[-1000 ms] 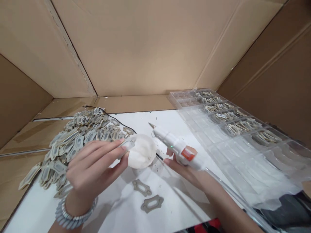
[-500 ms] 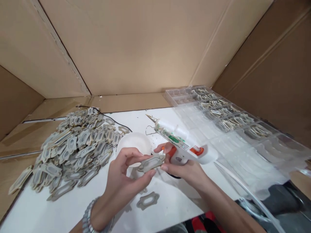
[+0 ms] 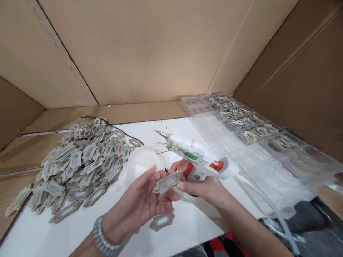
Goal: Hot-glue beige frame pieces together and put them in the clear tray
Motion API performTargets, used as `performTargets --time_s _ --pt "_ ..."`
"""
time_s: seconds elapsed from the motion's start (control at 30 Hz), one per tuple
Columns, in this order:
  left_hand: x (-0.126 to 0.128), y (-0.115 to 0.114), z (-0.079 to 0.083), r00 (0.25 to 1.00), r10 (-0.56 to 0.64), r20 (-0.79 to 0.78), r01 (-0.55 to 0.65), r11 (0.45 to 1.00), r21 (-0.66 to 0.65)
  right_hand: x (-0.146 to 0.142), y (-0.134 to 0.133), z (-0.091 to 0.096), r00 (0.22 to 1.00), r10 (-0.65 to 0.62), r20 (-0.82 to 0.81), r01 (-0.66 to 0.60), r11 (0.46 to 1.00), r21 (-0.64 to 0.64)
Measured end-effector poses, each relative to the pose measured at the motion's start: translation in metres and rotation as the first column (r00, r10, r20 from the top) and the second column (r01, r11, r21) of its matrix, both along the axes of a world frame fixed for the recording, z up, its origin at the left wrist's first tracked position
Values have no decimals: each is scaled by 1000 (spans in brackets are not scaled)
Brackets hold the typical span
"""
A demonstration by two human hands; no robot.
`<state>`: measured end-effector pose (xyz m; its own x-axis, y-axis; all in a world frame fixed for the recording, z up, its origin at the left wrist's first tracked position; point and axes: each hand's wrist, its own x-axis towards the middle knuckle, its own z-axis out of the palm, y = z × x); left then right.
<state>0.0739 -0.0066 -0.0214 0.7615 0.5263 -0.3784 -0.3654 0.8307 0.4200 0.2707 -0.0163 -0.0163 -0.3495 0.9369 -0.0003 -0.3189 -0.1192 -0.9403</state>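
**While cardboard walls (image 3: 166, 53) enclose a white table (image 3: 37, 235), one grey plate (image 3: 166, 183) is held above it**

Along the table's right side lies a clear compartment tray (image 3: 284, 171), several cells filled with thin pieces; on the left spreads a heap of grey plates (image 3: 88, 160). A white glue gun (image 3: 198, 150), its green marking too blurred to read, sits in the right hand (image 3: 205, 189), whose fingers wrap the handle while thumb and finger pinch the plate's right end. Palm up, the left hand (image 3: 139, 201) has fingers loosely spread beneath that plate; half a second ago it pinched the piece. Beyond is a white dish (image 3: 142, 160); below, a loose plate (image 3: 162, 222).
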Motion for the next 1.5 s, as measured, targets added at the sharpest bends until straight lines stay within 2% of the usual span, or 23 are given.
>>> performTargets --time_s 0.07,0.17,0.33,0.47,0.53,0.6,0.7,0.77,0.9,0.97,1.03,1.23,1.37,1.5 --pt "1 -4 0 992 -70 105 79 993 -83 0 0 0 999 22 -44 -22 1000 -4" --pt "3 -11 4 970 -84 228 119 982 -144 1 0 1 998 45 -42 -45 999 4" --pt "4 -15 7 959 -50 279 115 968 -222 0 -2 3 997 52 52 -53 998 25" --pt "3 -13 9 980 26 198 16 979 -204 0 0 3 999 -19 38 18 999 37" --pt "-1 -10 13 989 103 102 -90 988 -124 2 2 2 995 -94 22 92 994 61" --pt "-9 -6 18 973 228 -16 -228 974 7 6 4 1 985 -174 13 172 978 116" --pt "-25 4 26 882 442 -162 -403 887 226 11 5 1 975 -222 16 216 961 175" --pt "-34 11 30 801 566 -196 -474 798 372 12 5 2 977 -208 40 198 965 172" --pt "-46 19 34 661 733 -161 -493 587 642 10 4 5 982 -169 90 152 975 164" --pt "-49 20 34 591 794 -143 -484 490 725 9 3 7 979 -168 111 148 975 169" --pt "-53 19 35 542 832 -120 -482 425 766 10 3 9 976 -164 142 139 976 168" --pt "-59 20 36 475 875 -89 -469 337 816 11 0 11 964 -112 240 74 984 164" --pt "-52 16 37 436 892 -116 -374 297 879 12 -2 7 954 -107 278 65 986 156" --pt "-39 7 37 451 880 -149 -326 318 890 13 -1 4 952 -85 295 52 992 118"
